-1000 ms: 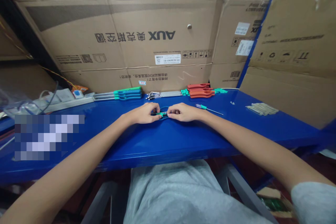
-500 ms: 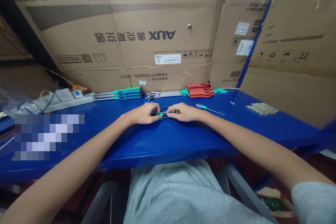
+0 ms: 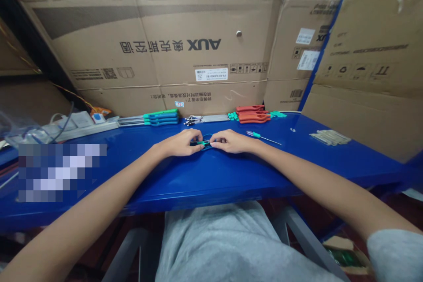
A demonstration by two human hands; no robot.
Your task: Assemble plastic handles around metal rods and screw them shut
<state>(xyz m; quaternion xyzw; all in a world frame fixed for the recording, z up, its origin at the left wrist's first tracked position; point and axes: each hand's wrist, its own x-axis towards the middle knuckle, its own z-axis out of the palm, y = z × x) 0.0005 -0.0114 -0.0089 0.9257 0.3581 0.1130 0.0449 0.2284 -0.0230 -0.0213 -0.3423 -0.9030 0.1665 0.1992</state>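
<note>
2 hands meet on the blue bench [image 3: 211, 176]: left hand [image 3: 180, 143] and right hand [image 3: 231, 141], fingers curled, each pinch 1 end of a small green-and-black part [image 3: 201, 143]. It looks light, rigid and fiddly; a fingertip grip at the ends suits it.

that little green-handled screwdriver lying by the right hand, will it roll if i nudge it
Probably: the screwdriver looks slim and round, lying flat on the smooth blue table, so a sideways nudge would likely roll it. Being so thin, it seems light. Its metal shaft looks straight, so likely stiff.
</note>
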